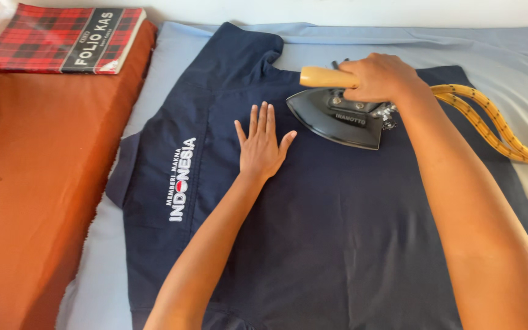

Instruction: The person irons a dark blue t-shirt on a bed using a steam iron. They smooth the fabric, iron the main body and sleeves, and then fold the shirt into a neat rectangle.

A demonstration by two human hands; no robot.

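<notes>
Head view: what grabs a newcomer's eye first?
The dark iron with its pale wooden handle, gripped by the right hand, sits on a navy shirt at upper centre. The left hand lies flat on the shirt just beside it. A red plaid book rests top left on orange cloth.

I see a dark metal iron [337,122] with a smooth, pale wooden handle [327,77] and braided yellow cloth cord [496,125] resting on matt navy cloth shirt [337,232], over soft light-blue sheet [508,55], beside rough orange fabric [32,183].
</notes>
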